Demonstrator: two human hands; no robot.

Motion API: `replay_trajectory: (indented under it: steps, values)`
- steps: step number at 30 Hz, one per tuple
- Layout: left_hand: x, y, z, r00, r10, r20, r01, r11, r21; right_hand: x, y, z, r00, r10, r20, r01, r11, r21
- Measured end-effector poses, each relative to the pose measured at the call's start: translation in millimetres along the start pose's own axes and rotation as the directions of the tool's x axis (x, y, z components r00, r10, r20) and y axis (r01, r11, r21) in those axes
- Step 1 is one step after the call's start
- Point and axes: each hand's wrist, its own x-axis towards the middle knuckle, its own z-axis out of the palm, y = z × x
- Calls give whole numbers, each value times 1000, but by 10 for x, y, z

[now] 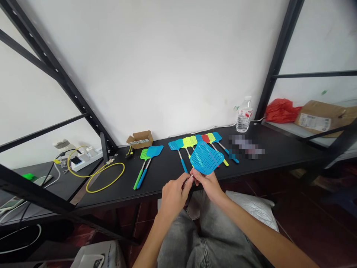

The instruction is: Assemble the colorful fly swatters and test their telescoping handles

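A blue fly swatter head (206, 158), pierced with small holes, is held up over the table's front edge. My right hand (209, 185) pinches it at its base. My left hand (176, 191) is closed just beside, on the thin metal shaft at the base; the two hands' fingertips nearly meet, and the rest of the shaft is hidden. Behind them, a row of overlapping swatters in blue, yellow and red (205, 138) lies on the black table (117, 186). To the left lie a green swatter (138, 179) and a blue swatter (155, 151) side by side.
A small open cardboard box (141, 139) sits by the wall, a black and yellow tool (129, 152) near it. A yellow cable (105, 168) and power strip (87, 159) are at left. A water bottle (244, 115) stands at right, near a blurred-out item (247, 146).
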Motion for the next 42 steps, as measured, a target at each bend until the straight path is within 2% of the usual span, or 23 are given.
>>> replay_trajectory:
  steps: [3, 6, 9, 11, 13, 15, 17, 23, 26, 31, 34, 36, 38, 40, 42]
  values:
    - [13, 28, -34, 999, 17, 42, -9, 984, -177, 6, -27, -11, 1000, -7, 10, 7, 1000, 5]
    - [29, 23, -42, 995, 27, 92, 12, 917, -400, 7, -58, -17, 1000, -11, 26, 11, 1000, 5]
    - [47, -23, -28, 977, 20, 213, 121, 770, -626, 6, -85, -20, 998, -17, 53, 17, 1000, 8]
    - [56, -66, -21, 940, 30, 339, 244, 636, -732, 6, -98, -17, 996, -25, 85, 24, 1000, 12]
    - [60, -109, -23, 887, 53, 458, 370, 513, -775, 4, -103, -10, 991, -26, 133, 25, 1000, 14]
    - [57, -141, -30, 853, 69, 518, 436, 453, -778, -1, -100, 3, 986, -20, 168, 18, 1000, 12]
    - [48, -156, -30, 865, 63, 498, 412, 477, -777, -10, -87, 20, 985, -10, 171, 9, 1000, 5]
    - [0, -116, 58, 957, 8, 291, 213, 665, -716, -37, -46, 40, 996, -32, 89, 38, 997, -63]
    - [-6, -101, 100, 975, -18, 223, 172, 699, -695, -33, -66, 22, 995, -33, 96, 41, 996, -85]
    - [-1, -125, 60, 939, 4, 343, 265, 627, -732, -36, -98, 29, 996, -32, 81, 36, 998, -48]
    - [-15, -151, -5, 915, -4, 403, 312, 639, -703, -1, -90, 7, 999, -13, 42, 14, 1000, -22]
    - [-32, -156, -61, 921, -19, 389, 287, 709, -644, 66, -95, -68, 999, -5, -35, 5, 1000, -5]
    - [-53, -144, -122, 946, -31, 323, 209, 820, -532, 157, -124, -189, 989, -8, -149, 11, 1000, 19]
    - [-71, -115, -175, 972, -32, 231, 114, 929, -352, 248, -177, -324, 969, -13, -245, 23, 999, 36]
    - [-80, -81, -205, 989, -24, 148, 46, 988, -146, 313, -238, -430, 956, -15, -292, 27, 999, 36]
